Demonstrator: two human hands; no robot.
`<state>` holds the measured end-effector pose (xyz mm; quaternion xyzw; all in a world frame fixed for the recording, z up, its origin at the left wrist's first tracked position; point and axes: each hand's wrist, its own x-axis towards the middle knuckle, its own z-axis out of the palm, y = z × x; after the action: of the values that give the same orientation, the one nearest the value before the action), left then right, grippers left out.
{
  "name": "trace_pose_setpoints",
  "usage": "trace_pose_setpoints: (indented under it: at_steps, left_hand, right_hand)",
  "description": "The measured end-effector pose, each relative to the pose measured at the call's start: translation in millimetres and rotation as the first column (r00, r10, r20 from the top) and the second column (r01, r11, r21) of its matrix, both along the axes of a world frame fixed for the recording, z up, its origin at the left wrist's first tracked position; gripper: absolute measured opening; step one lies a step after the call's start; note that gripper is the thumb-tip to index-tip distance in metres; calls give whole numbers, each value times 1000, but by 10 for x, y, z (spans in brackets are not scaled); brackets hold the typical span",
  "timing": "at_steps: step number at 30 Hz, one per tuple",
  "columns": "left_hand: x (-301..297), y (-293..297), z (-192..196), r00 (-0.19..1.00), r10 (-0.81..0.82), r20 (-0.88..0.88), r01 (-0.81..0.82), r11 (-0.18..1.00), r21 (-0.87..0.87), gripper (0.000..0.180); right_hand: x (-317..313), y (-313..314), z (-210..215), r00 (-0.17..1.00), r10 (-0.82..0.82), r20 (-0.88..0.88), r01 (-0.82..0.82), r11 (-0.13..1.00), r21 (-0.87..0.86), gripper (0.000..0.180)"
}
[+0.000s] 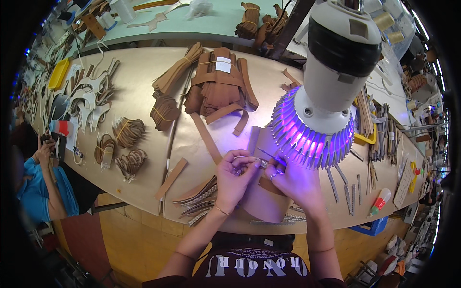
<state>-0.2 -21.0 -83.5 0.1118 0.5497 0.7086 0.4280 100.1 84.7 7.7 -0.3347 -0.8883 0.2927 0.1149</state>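
Close together under a lamp's purple light, both my hands are over a brown sheet [263, 204] at the table's near edge. My left hand [235, 180] is closed, its thumb and forefinger pinching a small pale, shiny piece [262, 163] whose kind I cannot make out. My right hand [298, 185] is closed around a thin dark pointed tool [272, 156], its tip near that piece. The lamp hides part of the right hand. Beside my left wrist lies a stack of brown and braided strips [197, 199].
The finned lamp head [312, 129] hangs low over my right hand. Bundled brown strips [218, 91] lie ahead, with tied coils [128, 132] further left. Grey braided strips [332, 186] and a red-and-green bottle [380, 201] are on the right. A person in blue [48, 192] sits at left.
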Motion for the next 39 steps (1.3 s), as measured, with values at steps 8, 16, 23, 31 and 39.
trace_pose_setpoints:
  at_steps: [8,16,23,31,39]
  left_hand:
    - [182,-195,261,783,-130,-608,127,991,-48,24]
    - [213,-288,292,683,-179,-708,238,971,-16,30]
    - [204,-250,325,534,-207,-820,259,963,-75,28]
    - [208,-219,400,478,-248,-843,250,958,-140,26]
    - [212,-214,433,447,-294,-845,238,950,-204,25]
  right_hand:
    - [-17,53,-31,995,52,-85,-41,991,126,23]
    - [226,100,336,997,49,61,-49,999,3,34]
    - [607,226,496,977,-39,210,99,954,-281,39]
    - [634,305,348,988,-150,41,146,814,-562,29]
    - [748,364,317,990,-118,79,142,817,-558,26]
